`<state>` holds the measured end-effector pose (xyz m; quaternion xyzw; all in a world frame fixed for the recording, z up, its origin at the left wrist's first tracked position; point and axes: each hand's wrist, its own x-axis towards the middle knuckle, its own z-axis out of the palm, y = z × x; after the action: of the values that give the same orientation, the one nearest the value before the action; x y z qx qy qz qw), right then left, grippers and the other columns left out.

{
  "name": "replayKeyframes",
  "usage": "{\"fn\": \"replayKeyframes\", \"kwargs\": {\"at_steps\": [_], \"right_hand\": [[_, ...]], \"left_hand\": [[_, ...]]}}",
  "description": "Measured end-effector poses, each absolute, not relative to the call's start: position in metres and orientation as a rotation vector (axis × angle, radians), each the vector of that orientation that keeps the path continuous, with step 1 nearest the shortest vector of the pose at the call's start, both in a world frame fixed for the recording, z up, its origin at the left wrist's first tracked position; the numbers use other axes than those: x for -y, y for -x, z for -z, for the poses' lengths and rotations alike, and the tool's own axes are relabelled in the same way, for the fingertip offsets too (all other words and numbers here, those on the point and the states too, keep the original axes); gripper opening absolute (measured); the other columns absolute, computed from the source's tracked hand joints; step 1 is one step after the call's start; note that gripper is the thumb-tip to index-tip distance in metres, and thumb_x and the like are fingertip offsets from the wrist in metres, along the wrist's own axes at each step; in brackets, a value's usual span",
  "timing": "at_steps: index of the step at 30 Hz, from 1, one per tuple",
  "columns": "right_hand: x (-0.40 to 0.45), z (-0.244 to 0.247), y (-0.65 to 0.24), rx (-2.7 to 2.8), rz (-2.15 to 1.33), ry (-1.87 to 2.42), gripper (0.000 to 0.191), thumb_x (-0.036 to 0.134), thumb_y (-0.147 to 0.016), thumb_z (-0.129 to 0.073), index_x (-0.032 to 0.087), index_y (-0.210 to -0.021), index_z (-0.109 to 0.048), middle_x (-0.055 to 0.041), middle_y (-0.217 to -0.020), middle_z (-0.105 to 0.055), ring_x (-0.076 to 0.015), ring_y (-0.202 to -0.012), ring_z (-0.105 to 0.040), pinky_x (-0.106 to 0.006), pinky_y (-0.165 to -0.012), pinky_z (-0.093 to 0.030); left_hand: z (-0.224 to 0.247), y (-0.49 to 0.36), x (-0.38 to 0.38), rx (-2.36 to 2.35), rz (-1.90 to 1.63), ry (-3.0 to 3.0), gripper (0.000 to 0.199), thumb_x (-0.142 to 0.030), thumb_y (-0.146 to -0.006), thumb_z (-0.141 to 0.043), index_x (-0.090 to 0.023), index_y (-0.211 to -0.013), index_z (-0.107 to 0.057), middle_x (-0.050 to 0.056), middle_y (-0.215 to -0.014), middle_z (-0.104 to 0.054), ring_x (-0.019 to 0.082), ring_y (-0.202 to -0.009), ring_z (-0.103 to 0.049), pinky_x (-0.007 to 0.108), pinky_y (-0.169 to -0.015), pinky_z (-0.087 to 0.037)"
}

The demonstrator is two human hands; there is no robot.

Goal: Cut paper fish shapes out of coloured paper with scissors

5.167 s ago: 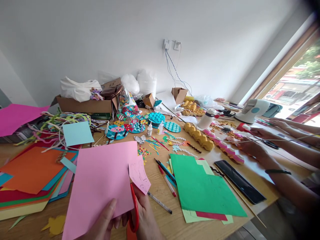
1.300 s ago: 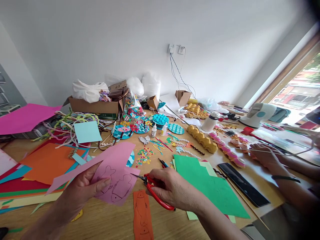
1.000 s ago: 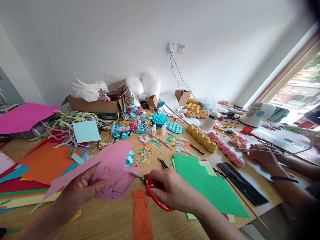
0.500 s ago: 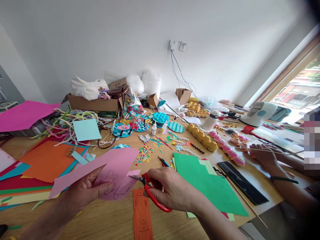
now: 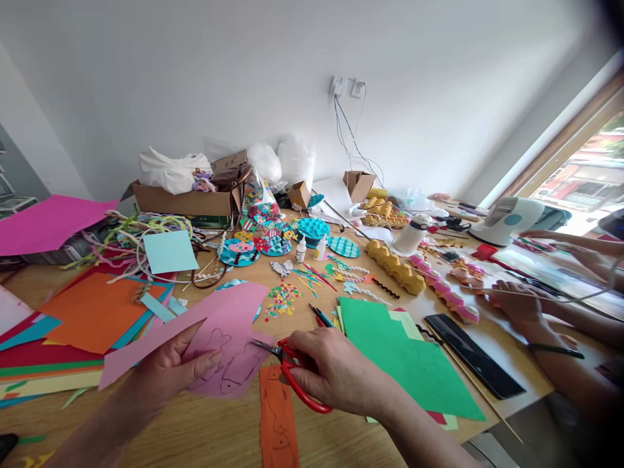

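Note:
My left hand (image 5: 178, 364) pinches a sheet of pink paper (image 5: 221, 318) between thumb and fingers. Dark outlines of fish-like shapes are drawn on the sheet. Red-handled scissors (image 5: 308, 394) are gripped in my right hand (image 5: 331, 367), with the blades pointing left at the paper's right edge, beside a drawn shape. Whether the blades are fully closed is hard to make out. Below them on the table lies an orange paper strip (image 5: 279, 422) with fish drawn on it. Green sheets (image 5: 404, 364) lie under and beyond my right forearm.
Coloured paper sheets (image 5: 88, 318) are piled at left. Glue bottles (image 5: 301, 249), confetti (image 5: 283, 300) and blue paper plates (image 5: 238, 255) stand mid-table. A black phone (image 5: 475, 356) and a thin stick (image 5: 470, 383) lie at right. Another person's hands (image 5: 517, 302) work at the far right.
The small flap of pink paper standing over the scissor blades is no longer seen there. My hands have barely shifted. More hands have come into view at the far right.

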<state>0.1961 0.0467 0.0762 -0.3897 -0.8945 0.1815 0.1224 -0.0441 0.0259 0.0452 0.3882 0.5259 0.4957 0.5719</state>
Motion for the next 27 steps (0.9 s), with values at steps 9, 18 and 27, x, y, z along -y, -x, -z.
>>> {"fn": "replayKeyframes", "kwargs": {"at_steps": [9,18,27], "right_hand": [[-0.0487,-0.0753,-0.1967,2.633,-0.541,1.119,0.008,0.022,-0.082,-0.053,0.018,-0.075,-0.054,0.0020,-0.063,-0.052,-0.0091,-0.054,-0.038,-0.022,-0.051,-0.022],[-0.0492,-0.0766,-0.1978,2.649,-0.518,1.094,0.009,0.024,-0.081,-0.054,0.018,-0.075,-0.052,0.0032,-0.063,-0.051,-0.0084,-0.055,-0.036,-0.021,-0.052,-0.021],[-0.0509,-0.0751,-0.1976,2.651,-0.535,1.058,0.009,0.023,-0.080,-0.055,0.018,-0.073,-0.052,0.0040,-0.062,-0.050,-0.0081,-0.055,-0.036,-0.021,-0.052,-0.021]], "left_hand": [[-0.0420,0.0491,-0.0253,-1.184,-1.042,-0.957,0.051,-0.036,-0.054,-0.084,-0.028,-0.103,-0.071,0.000,-0.077,-0.079,0.026,-0.079,-0.073,0.033,-0.073,-0.058],[-0.0419,0.0487,-0.0277,-1.136,-0.914,-1.001,0.047,-0.037,-0.058,-0.082,-0.026,-0.102,-0.072,0.002,-0.073,-0.078,0.027,-0.073,-0.072,0.034,-0.066,-0.059],[-0.0456,0.0504,-0.0267,-1.067,-0.817,-1.014,0.038,-0.045,-0.058,-0.081,-0.028,-0.091,-0.075,-0.002,-0.077,-0.078,0.022,-0.076,-0.070,0.029,-0.071,-0.056]]}}
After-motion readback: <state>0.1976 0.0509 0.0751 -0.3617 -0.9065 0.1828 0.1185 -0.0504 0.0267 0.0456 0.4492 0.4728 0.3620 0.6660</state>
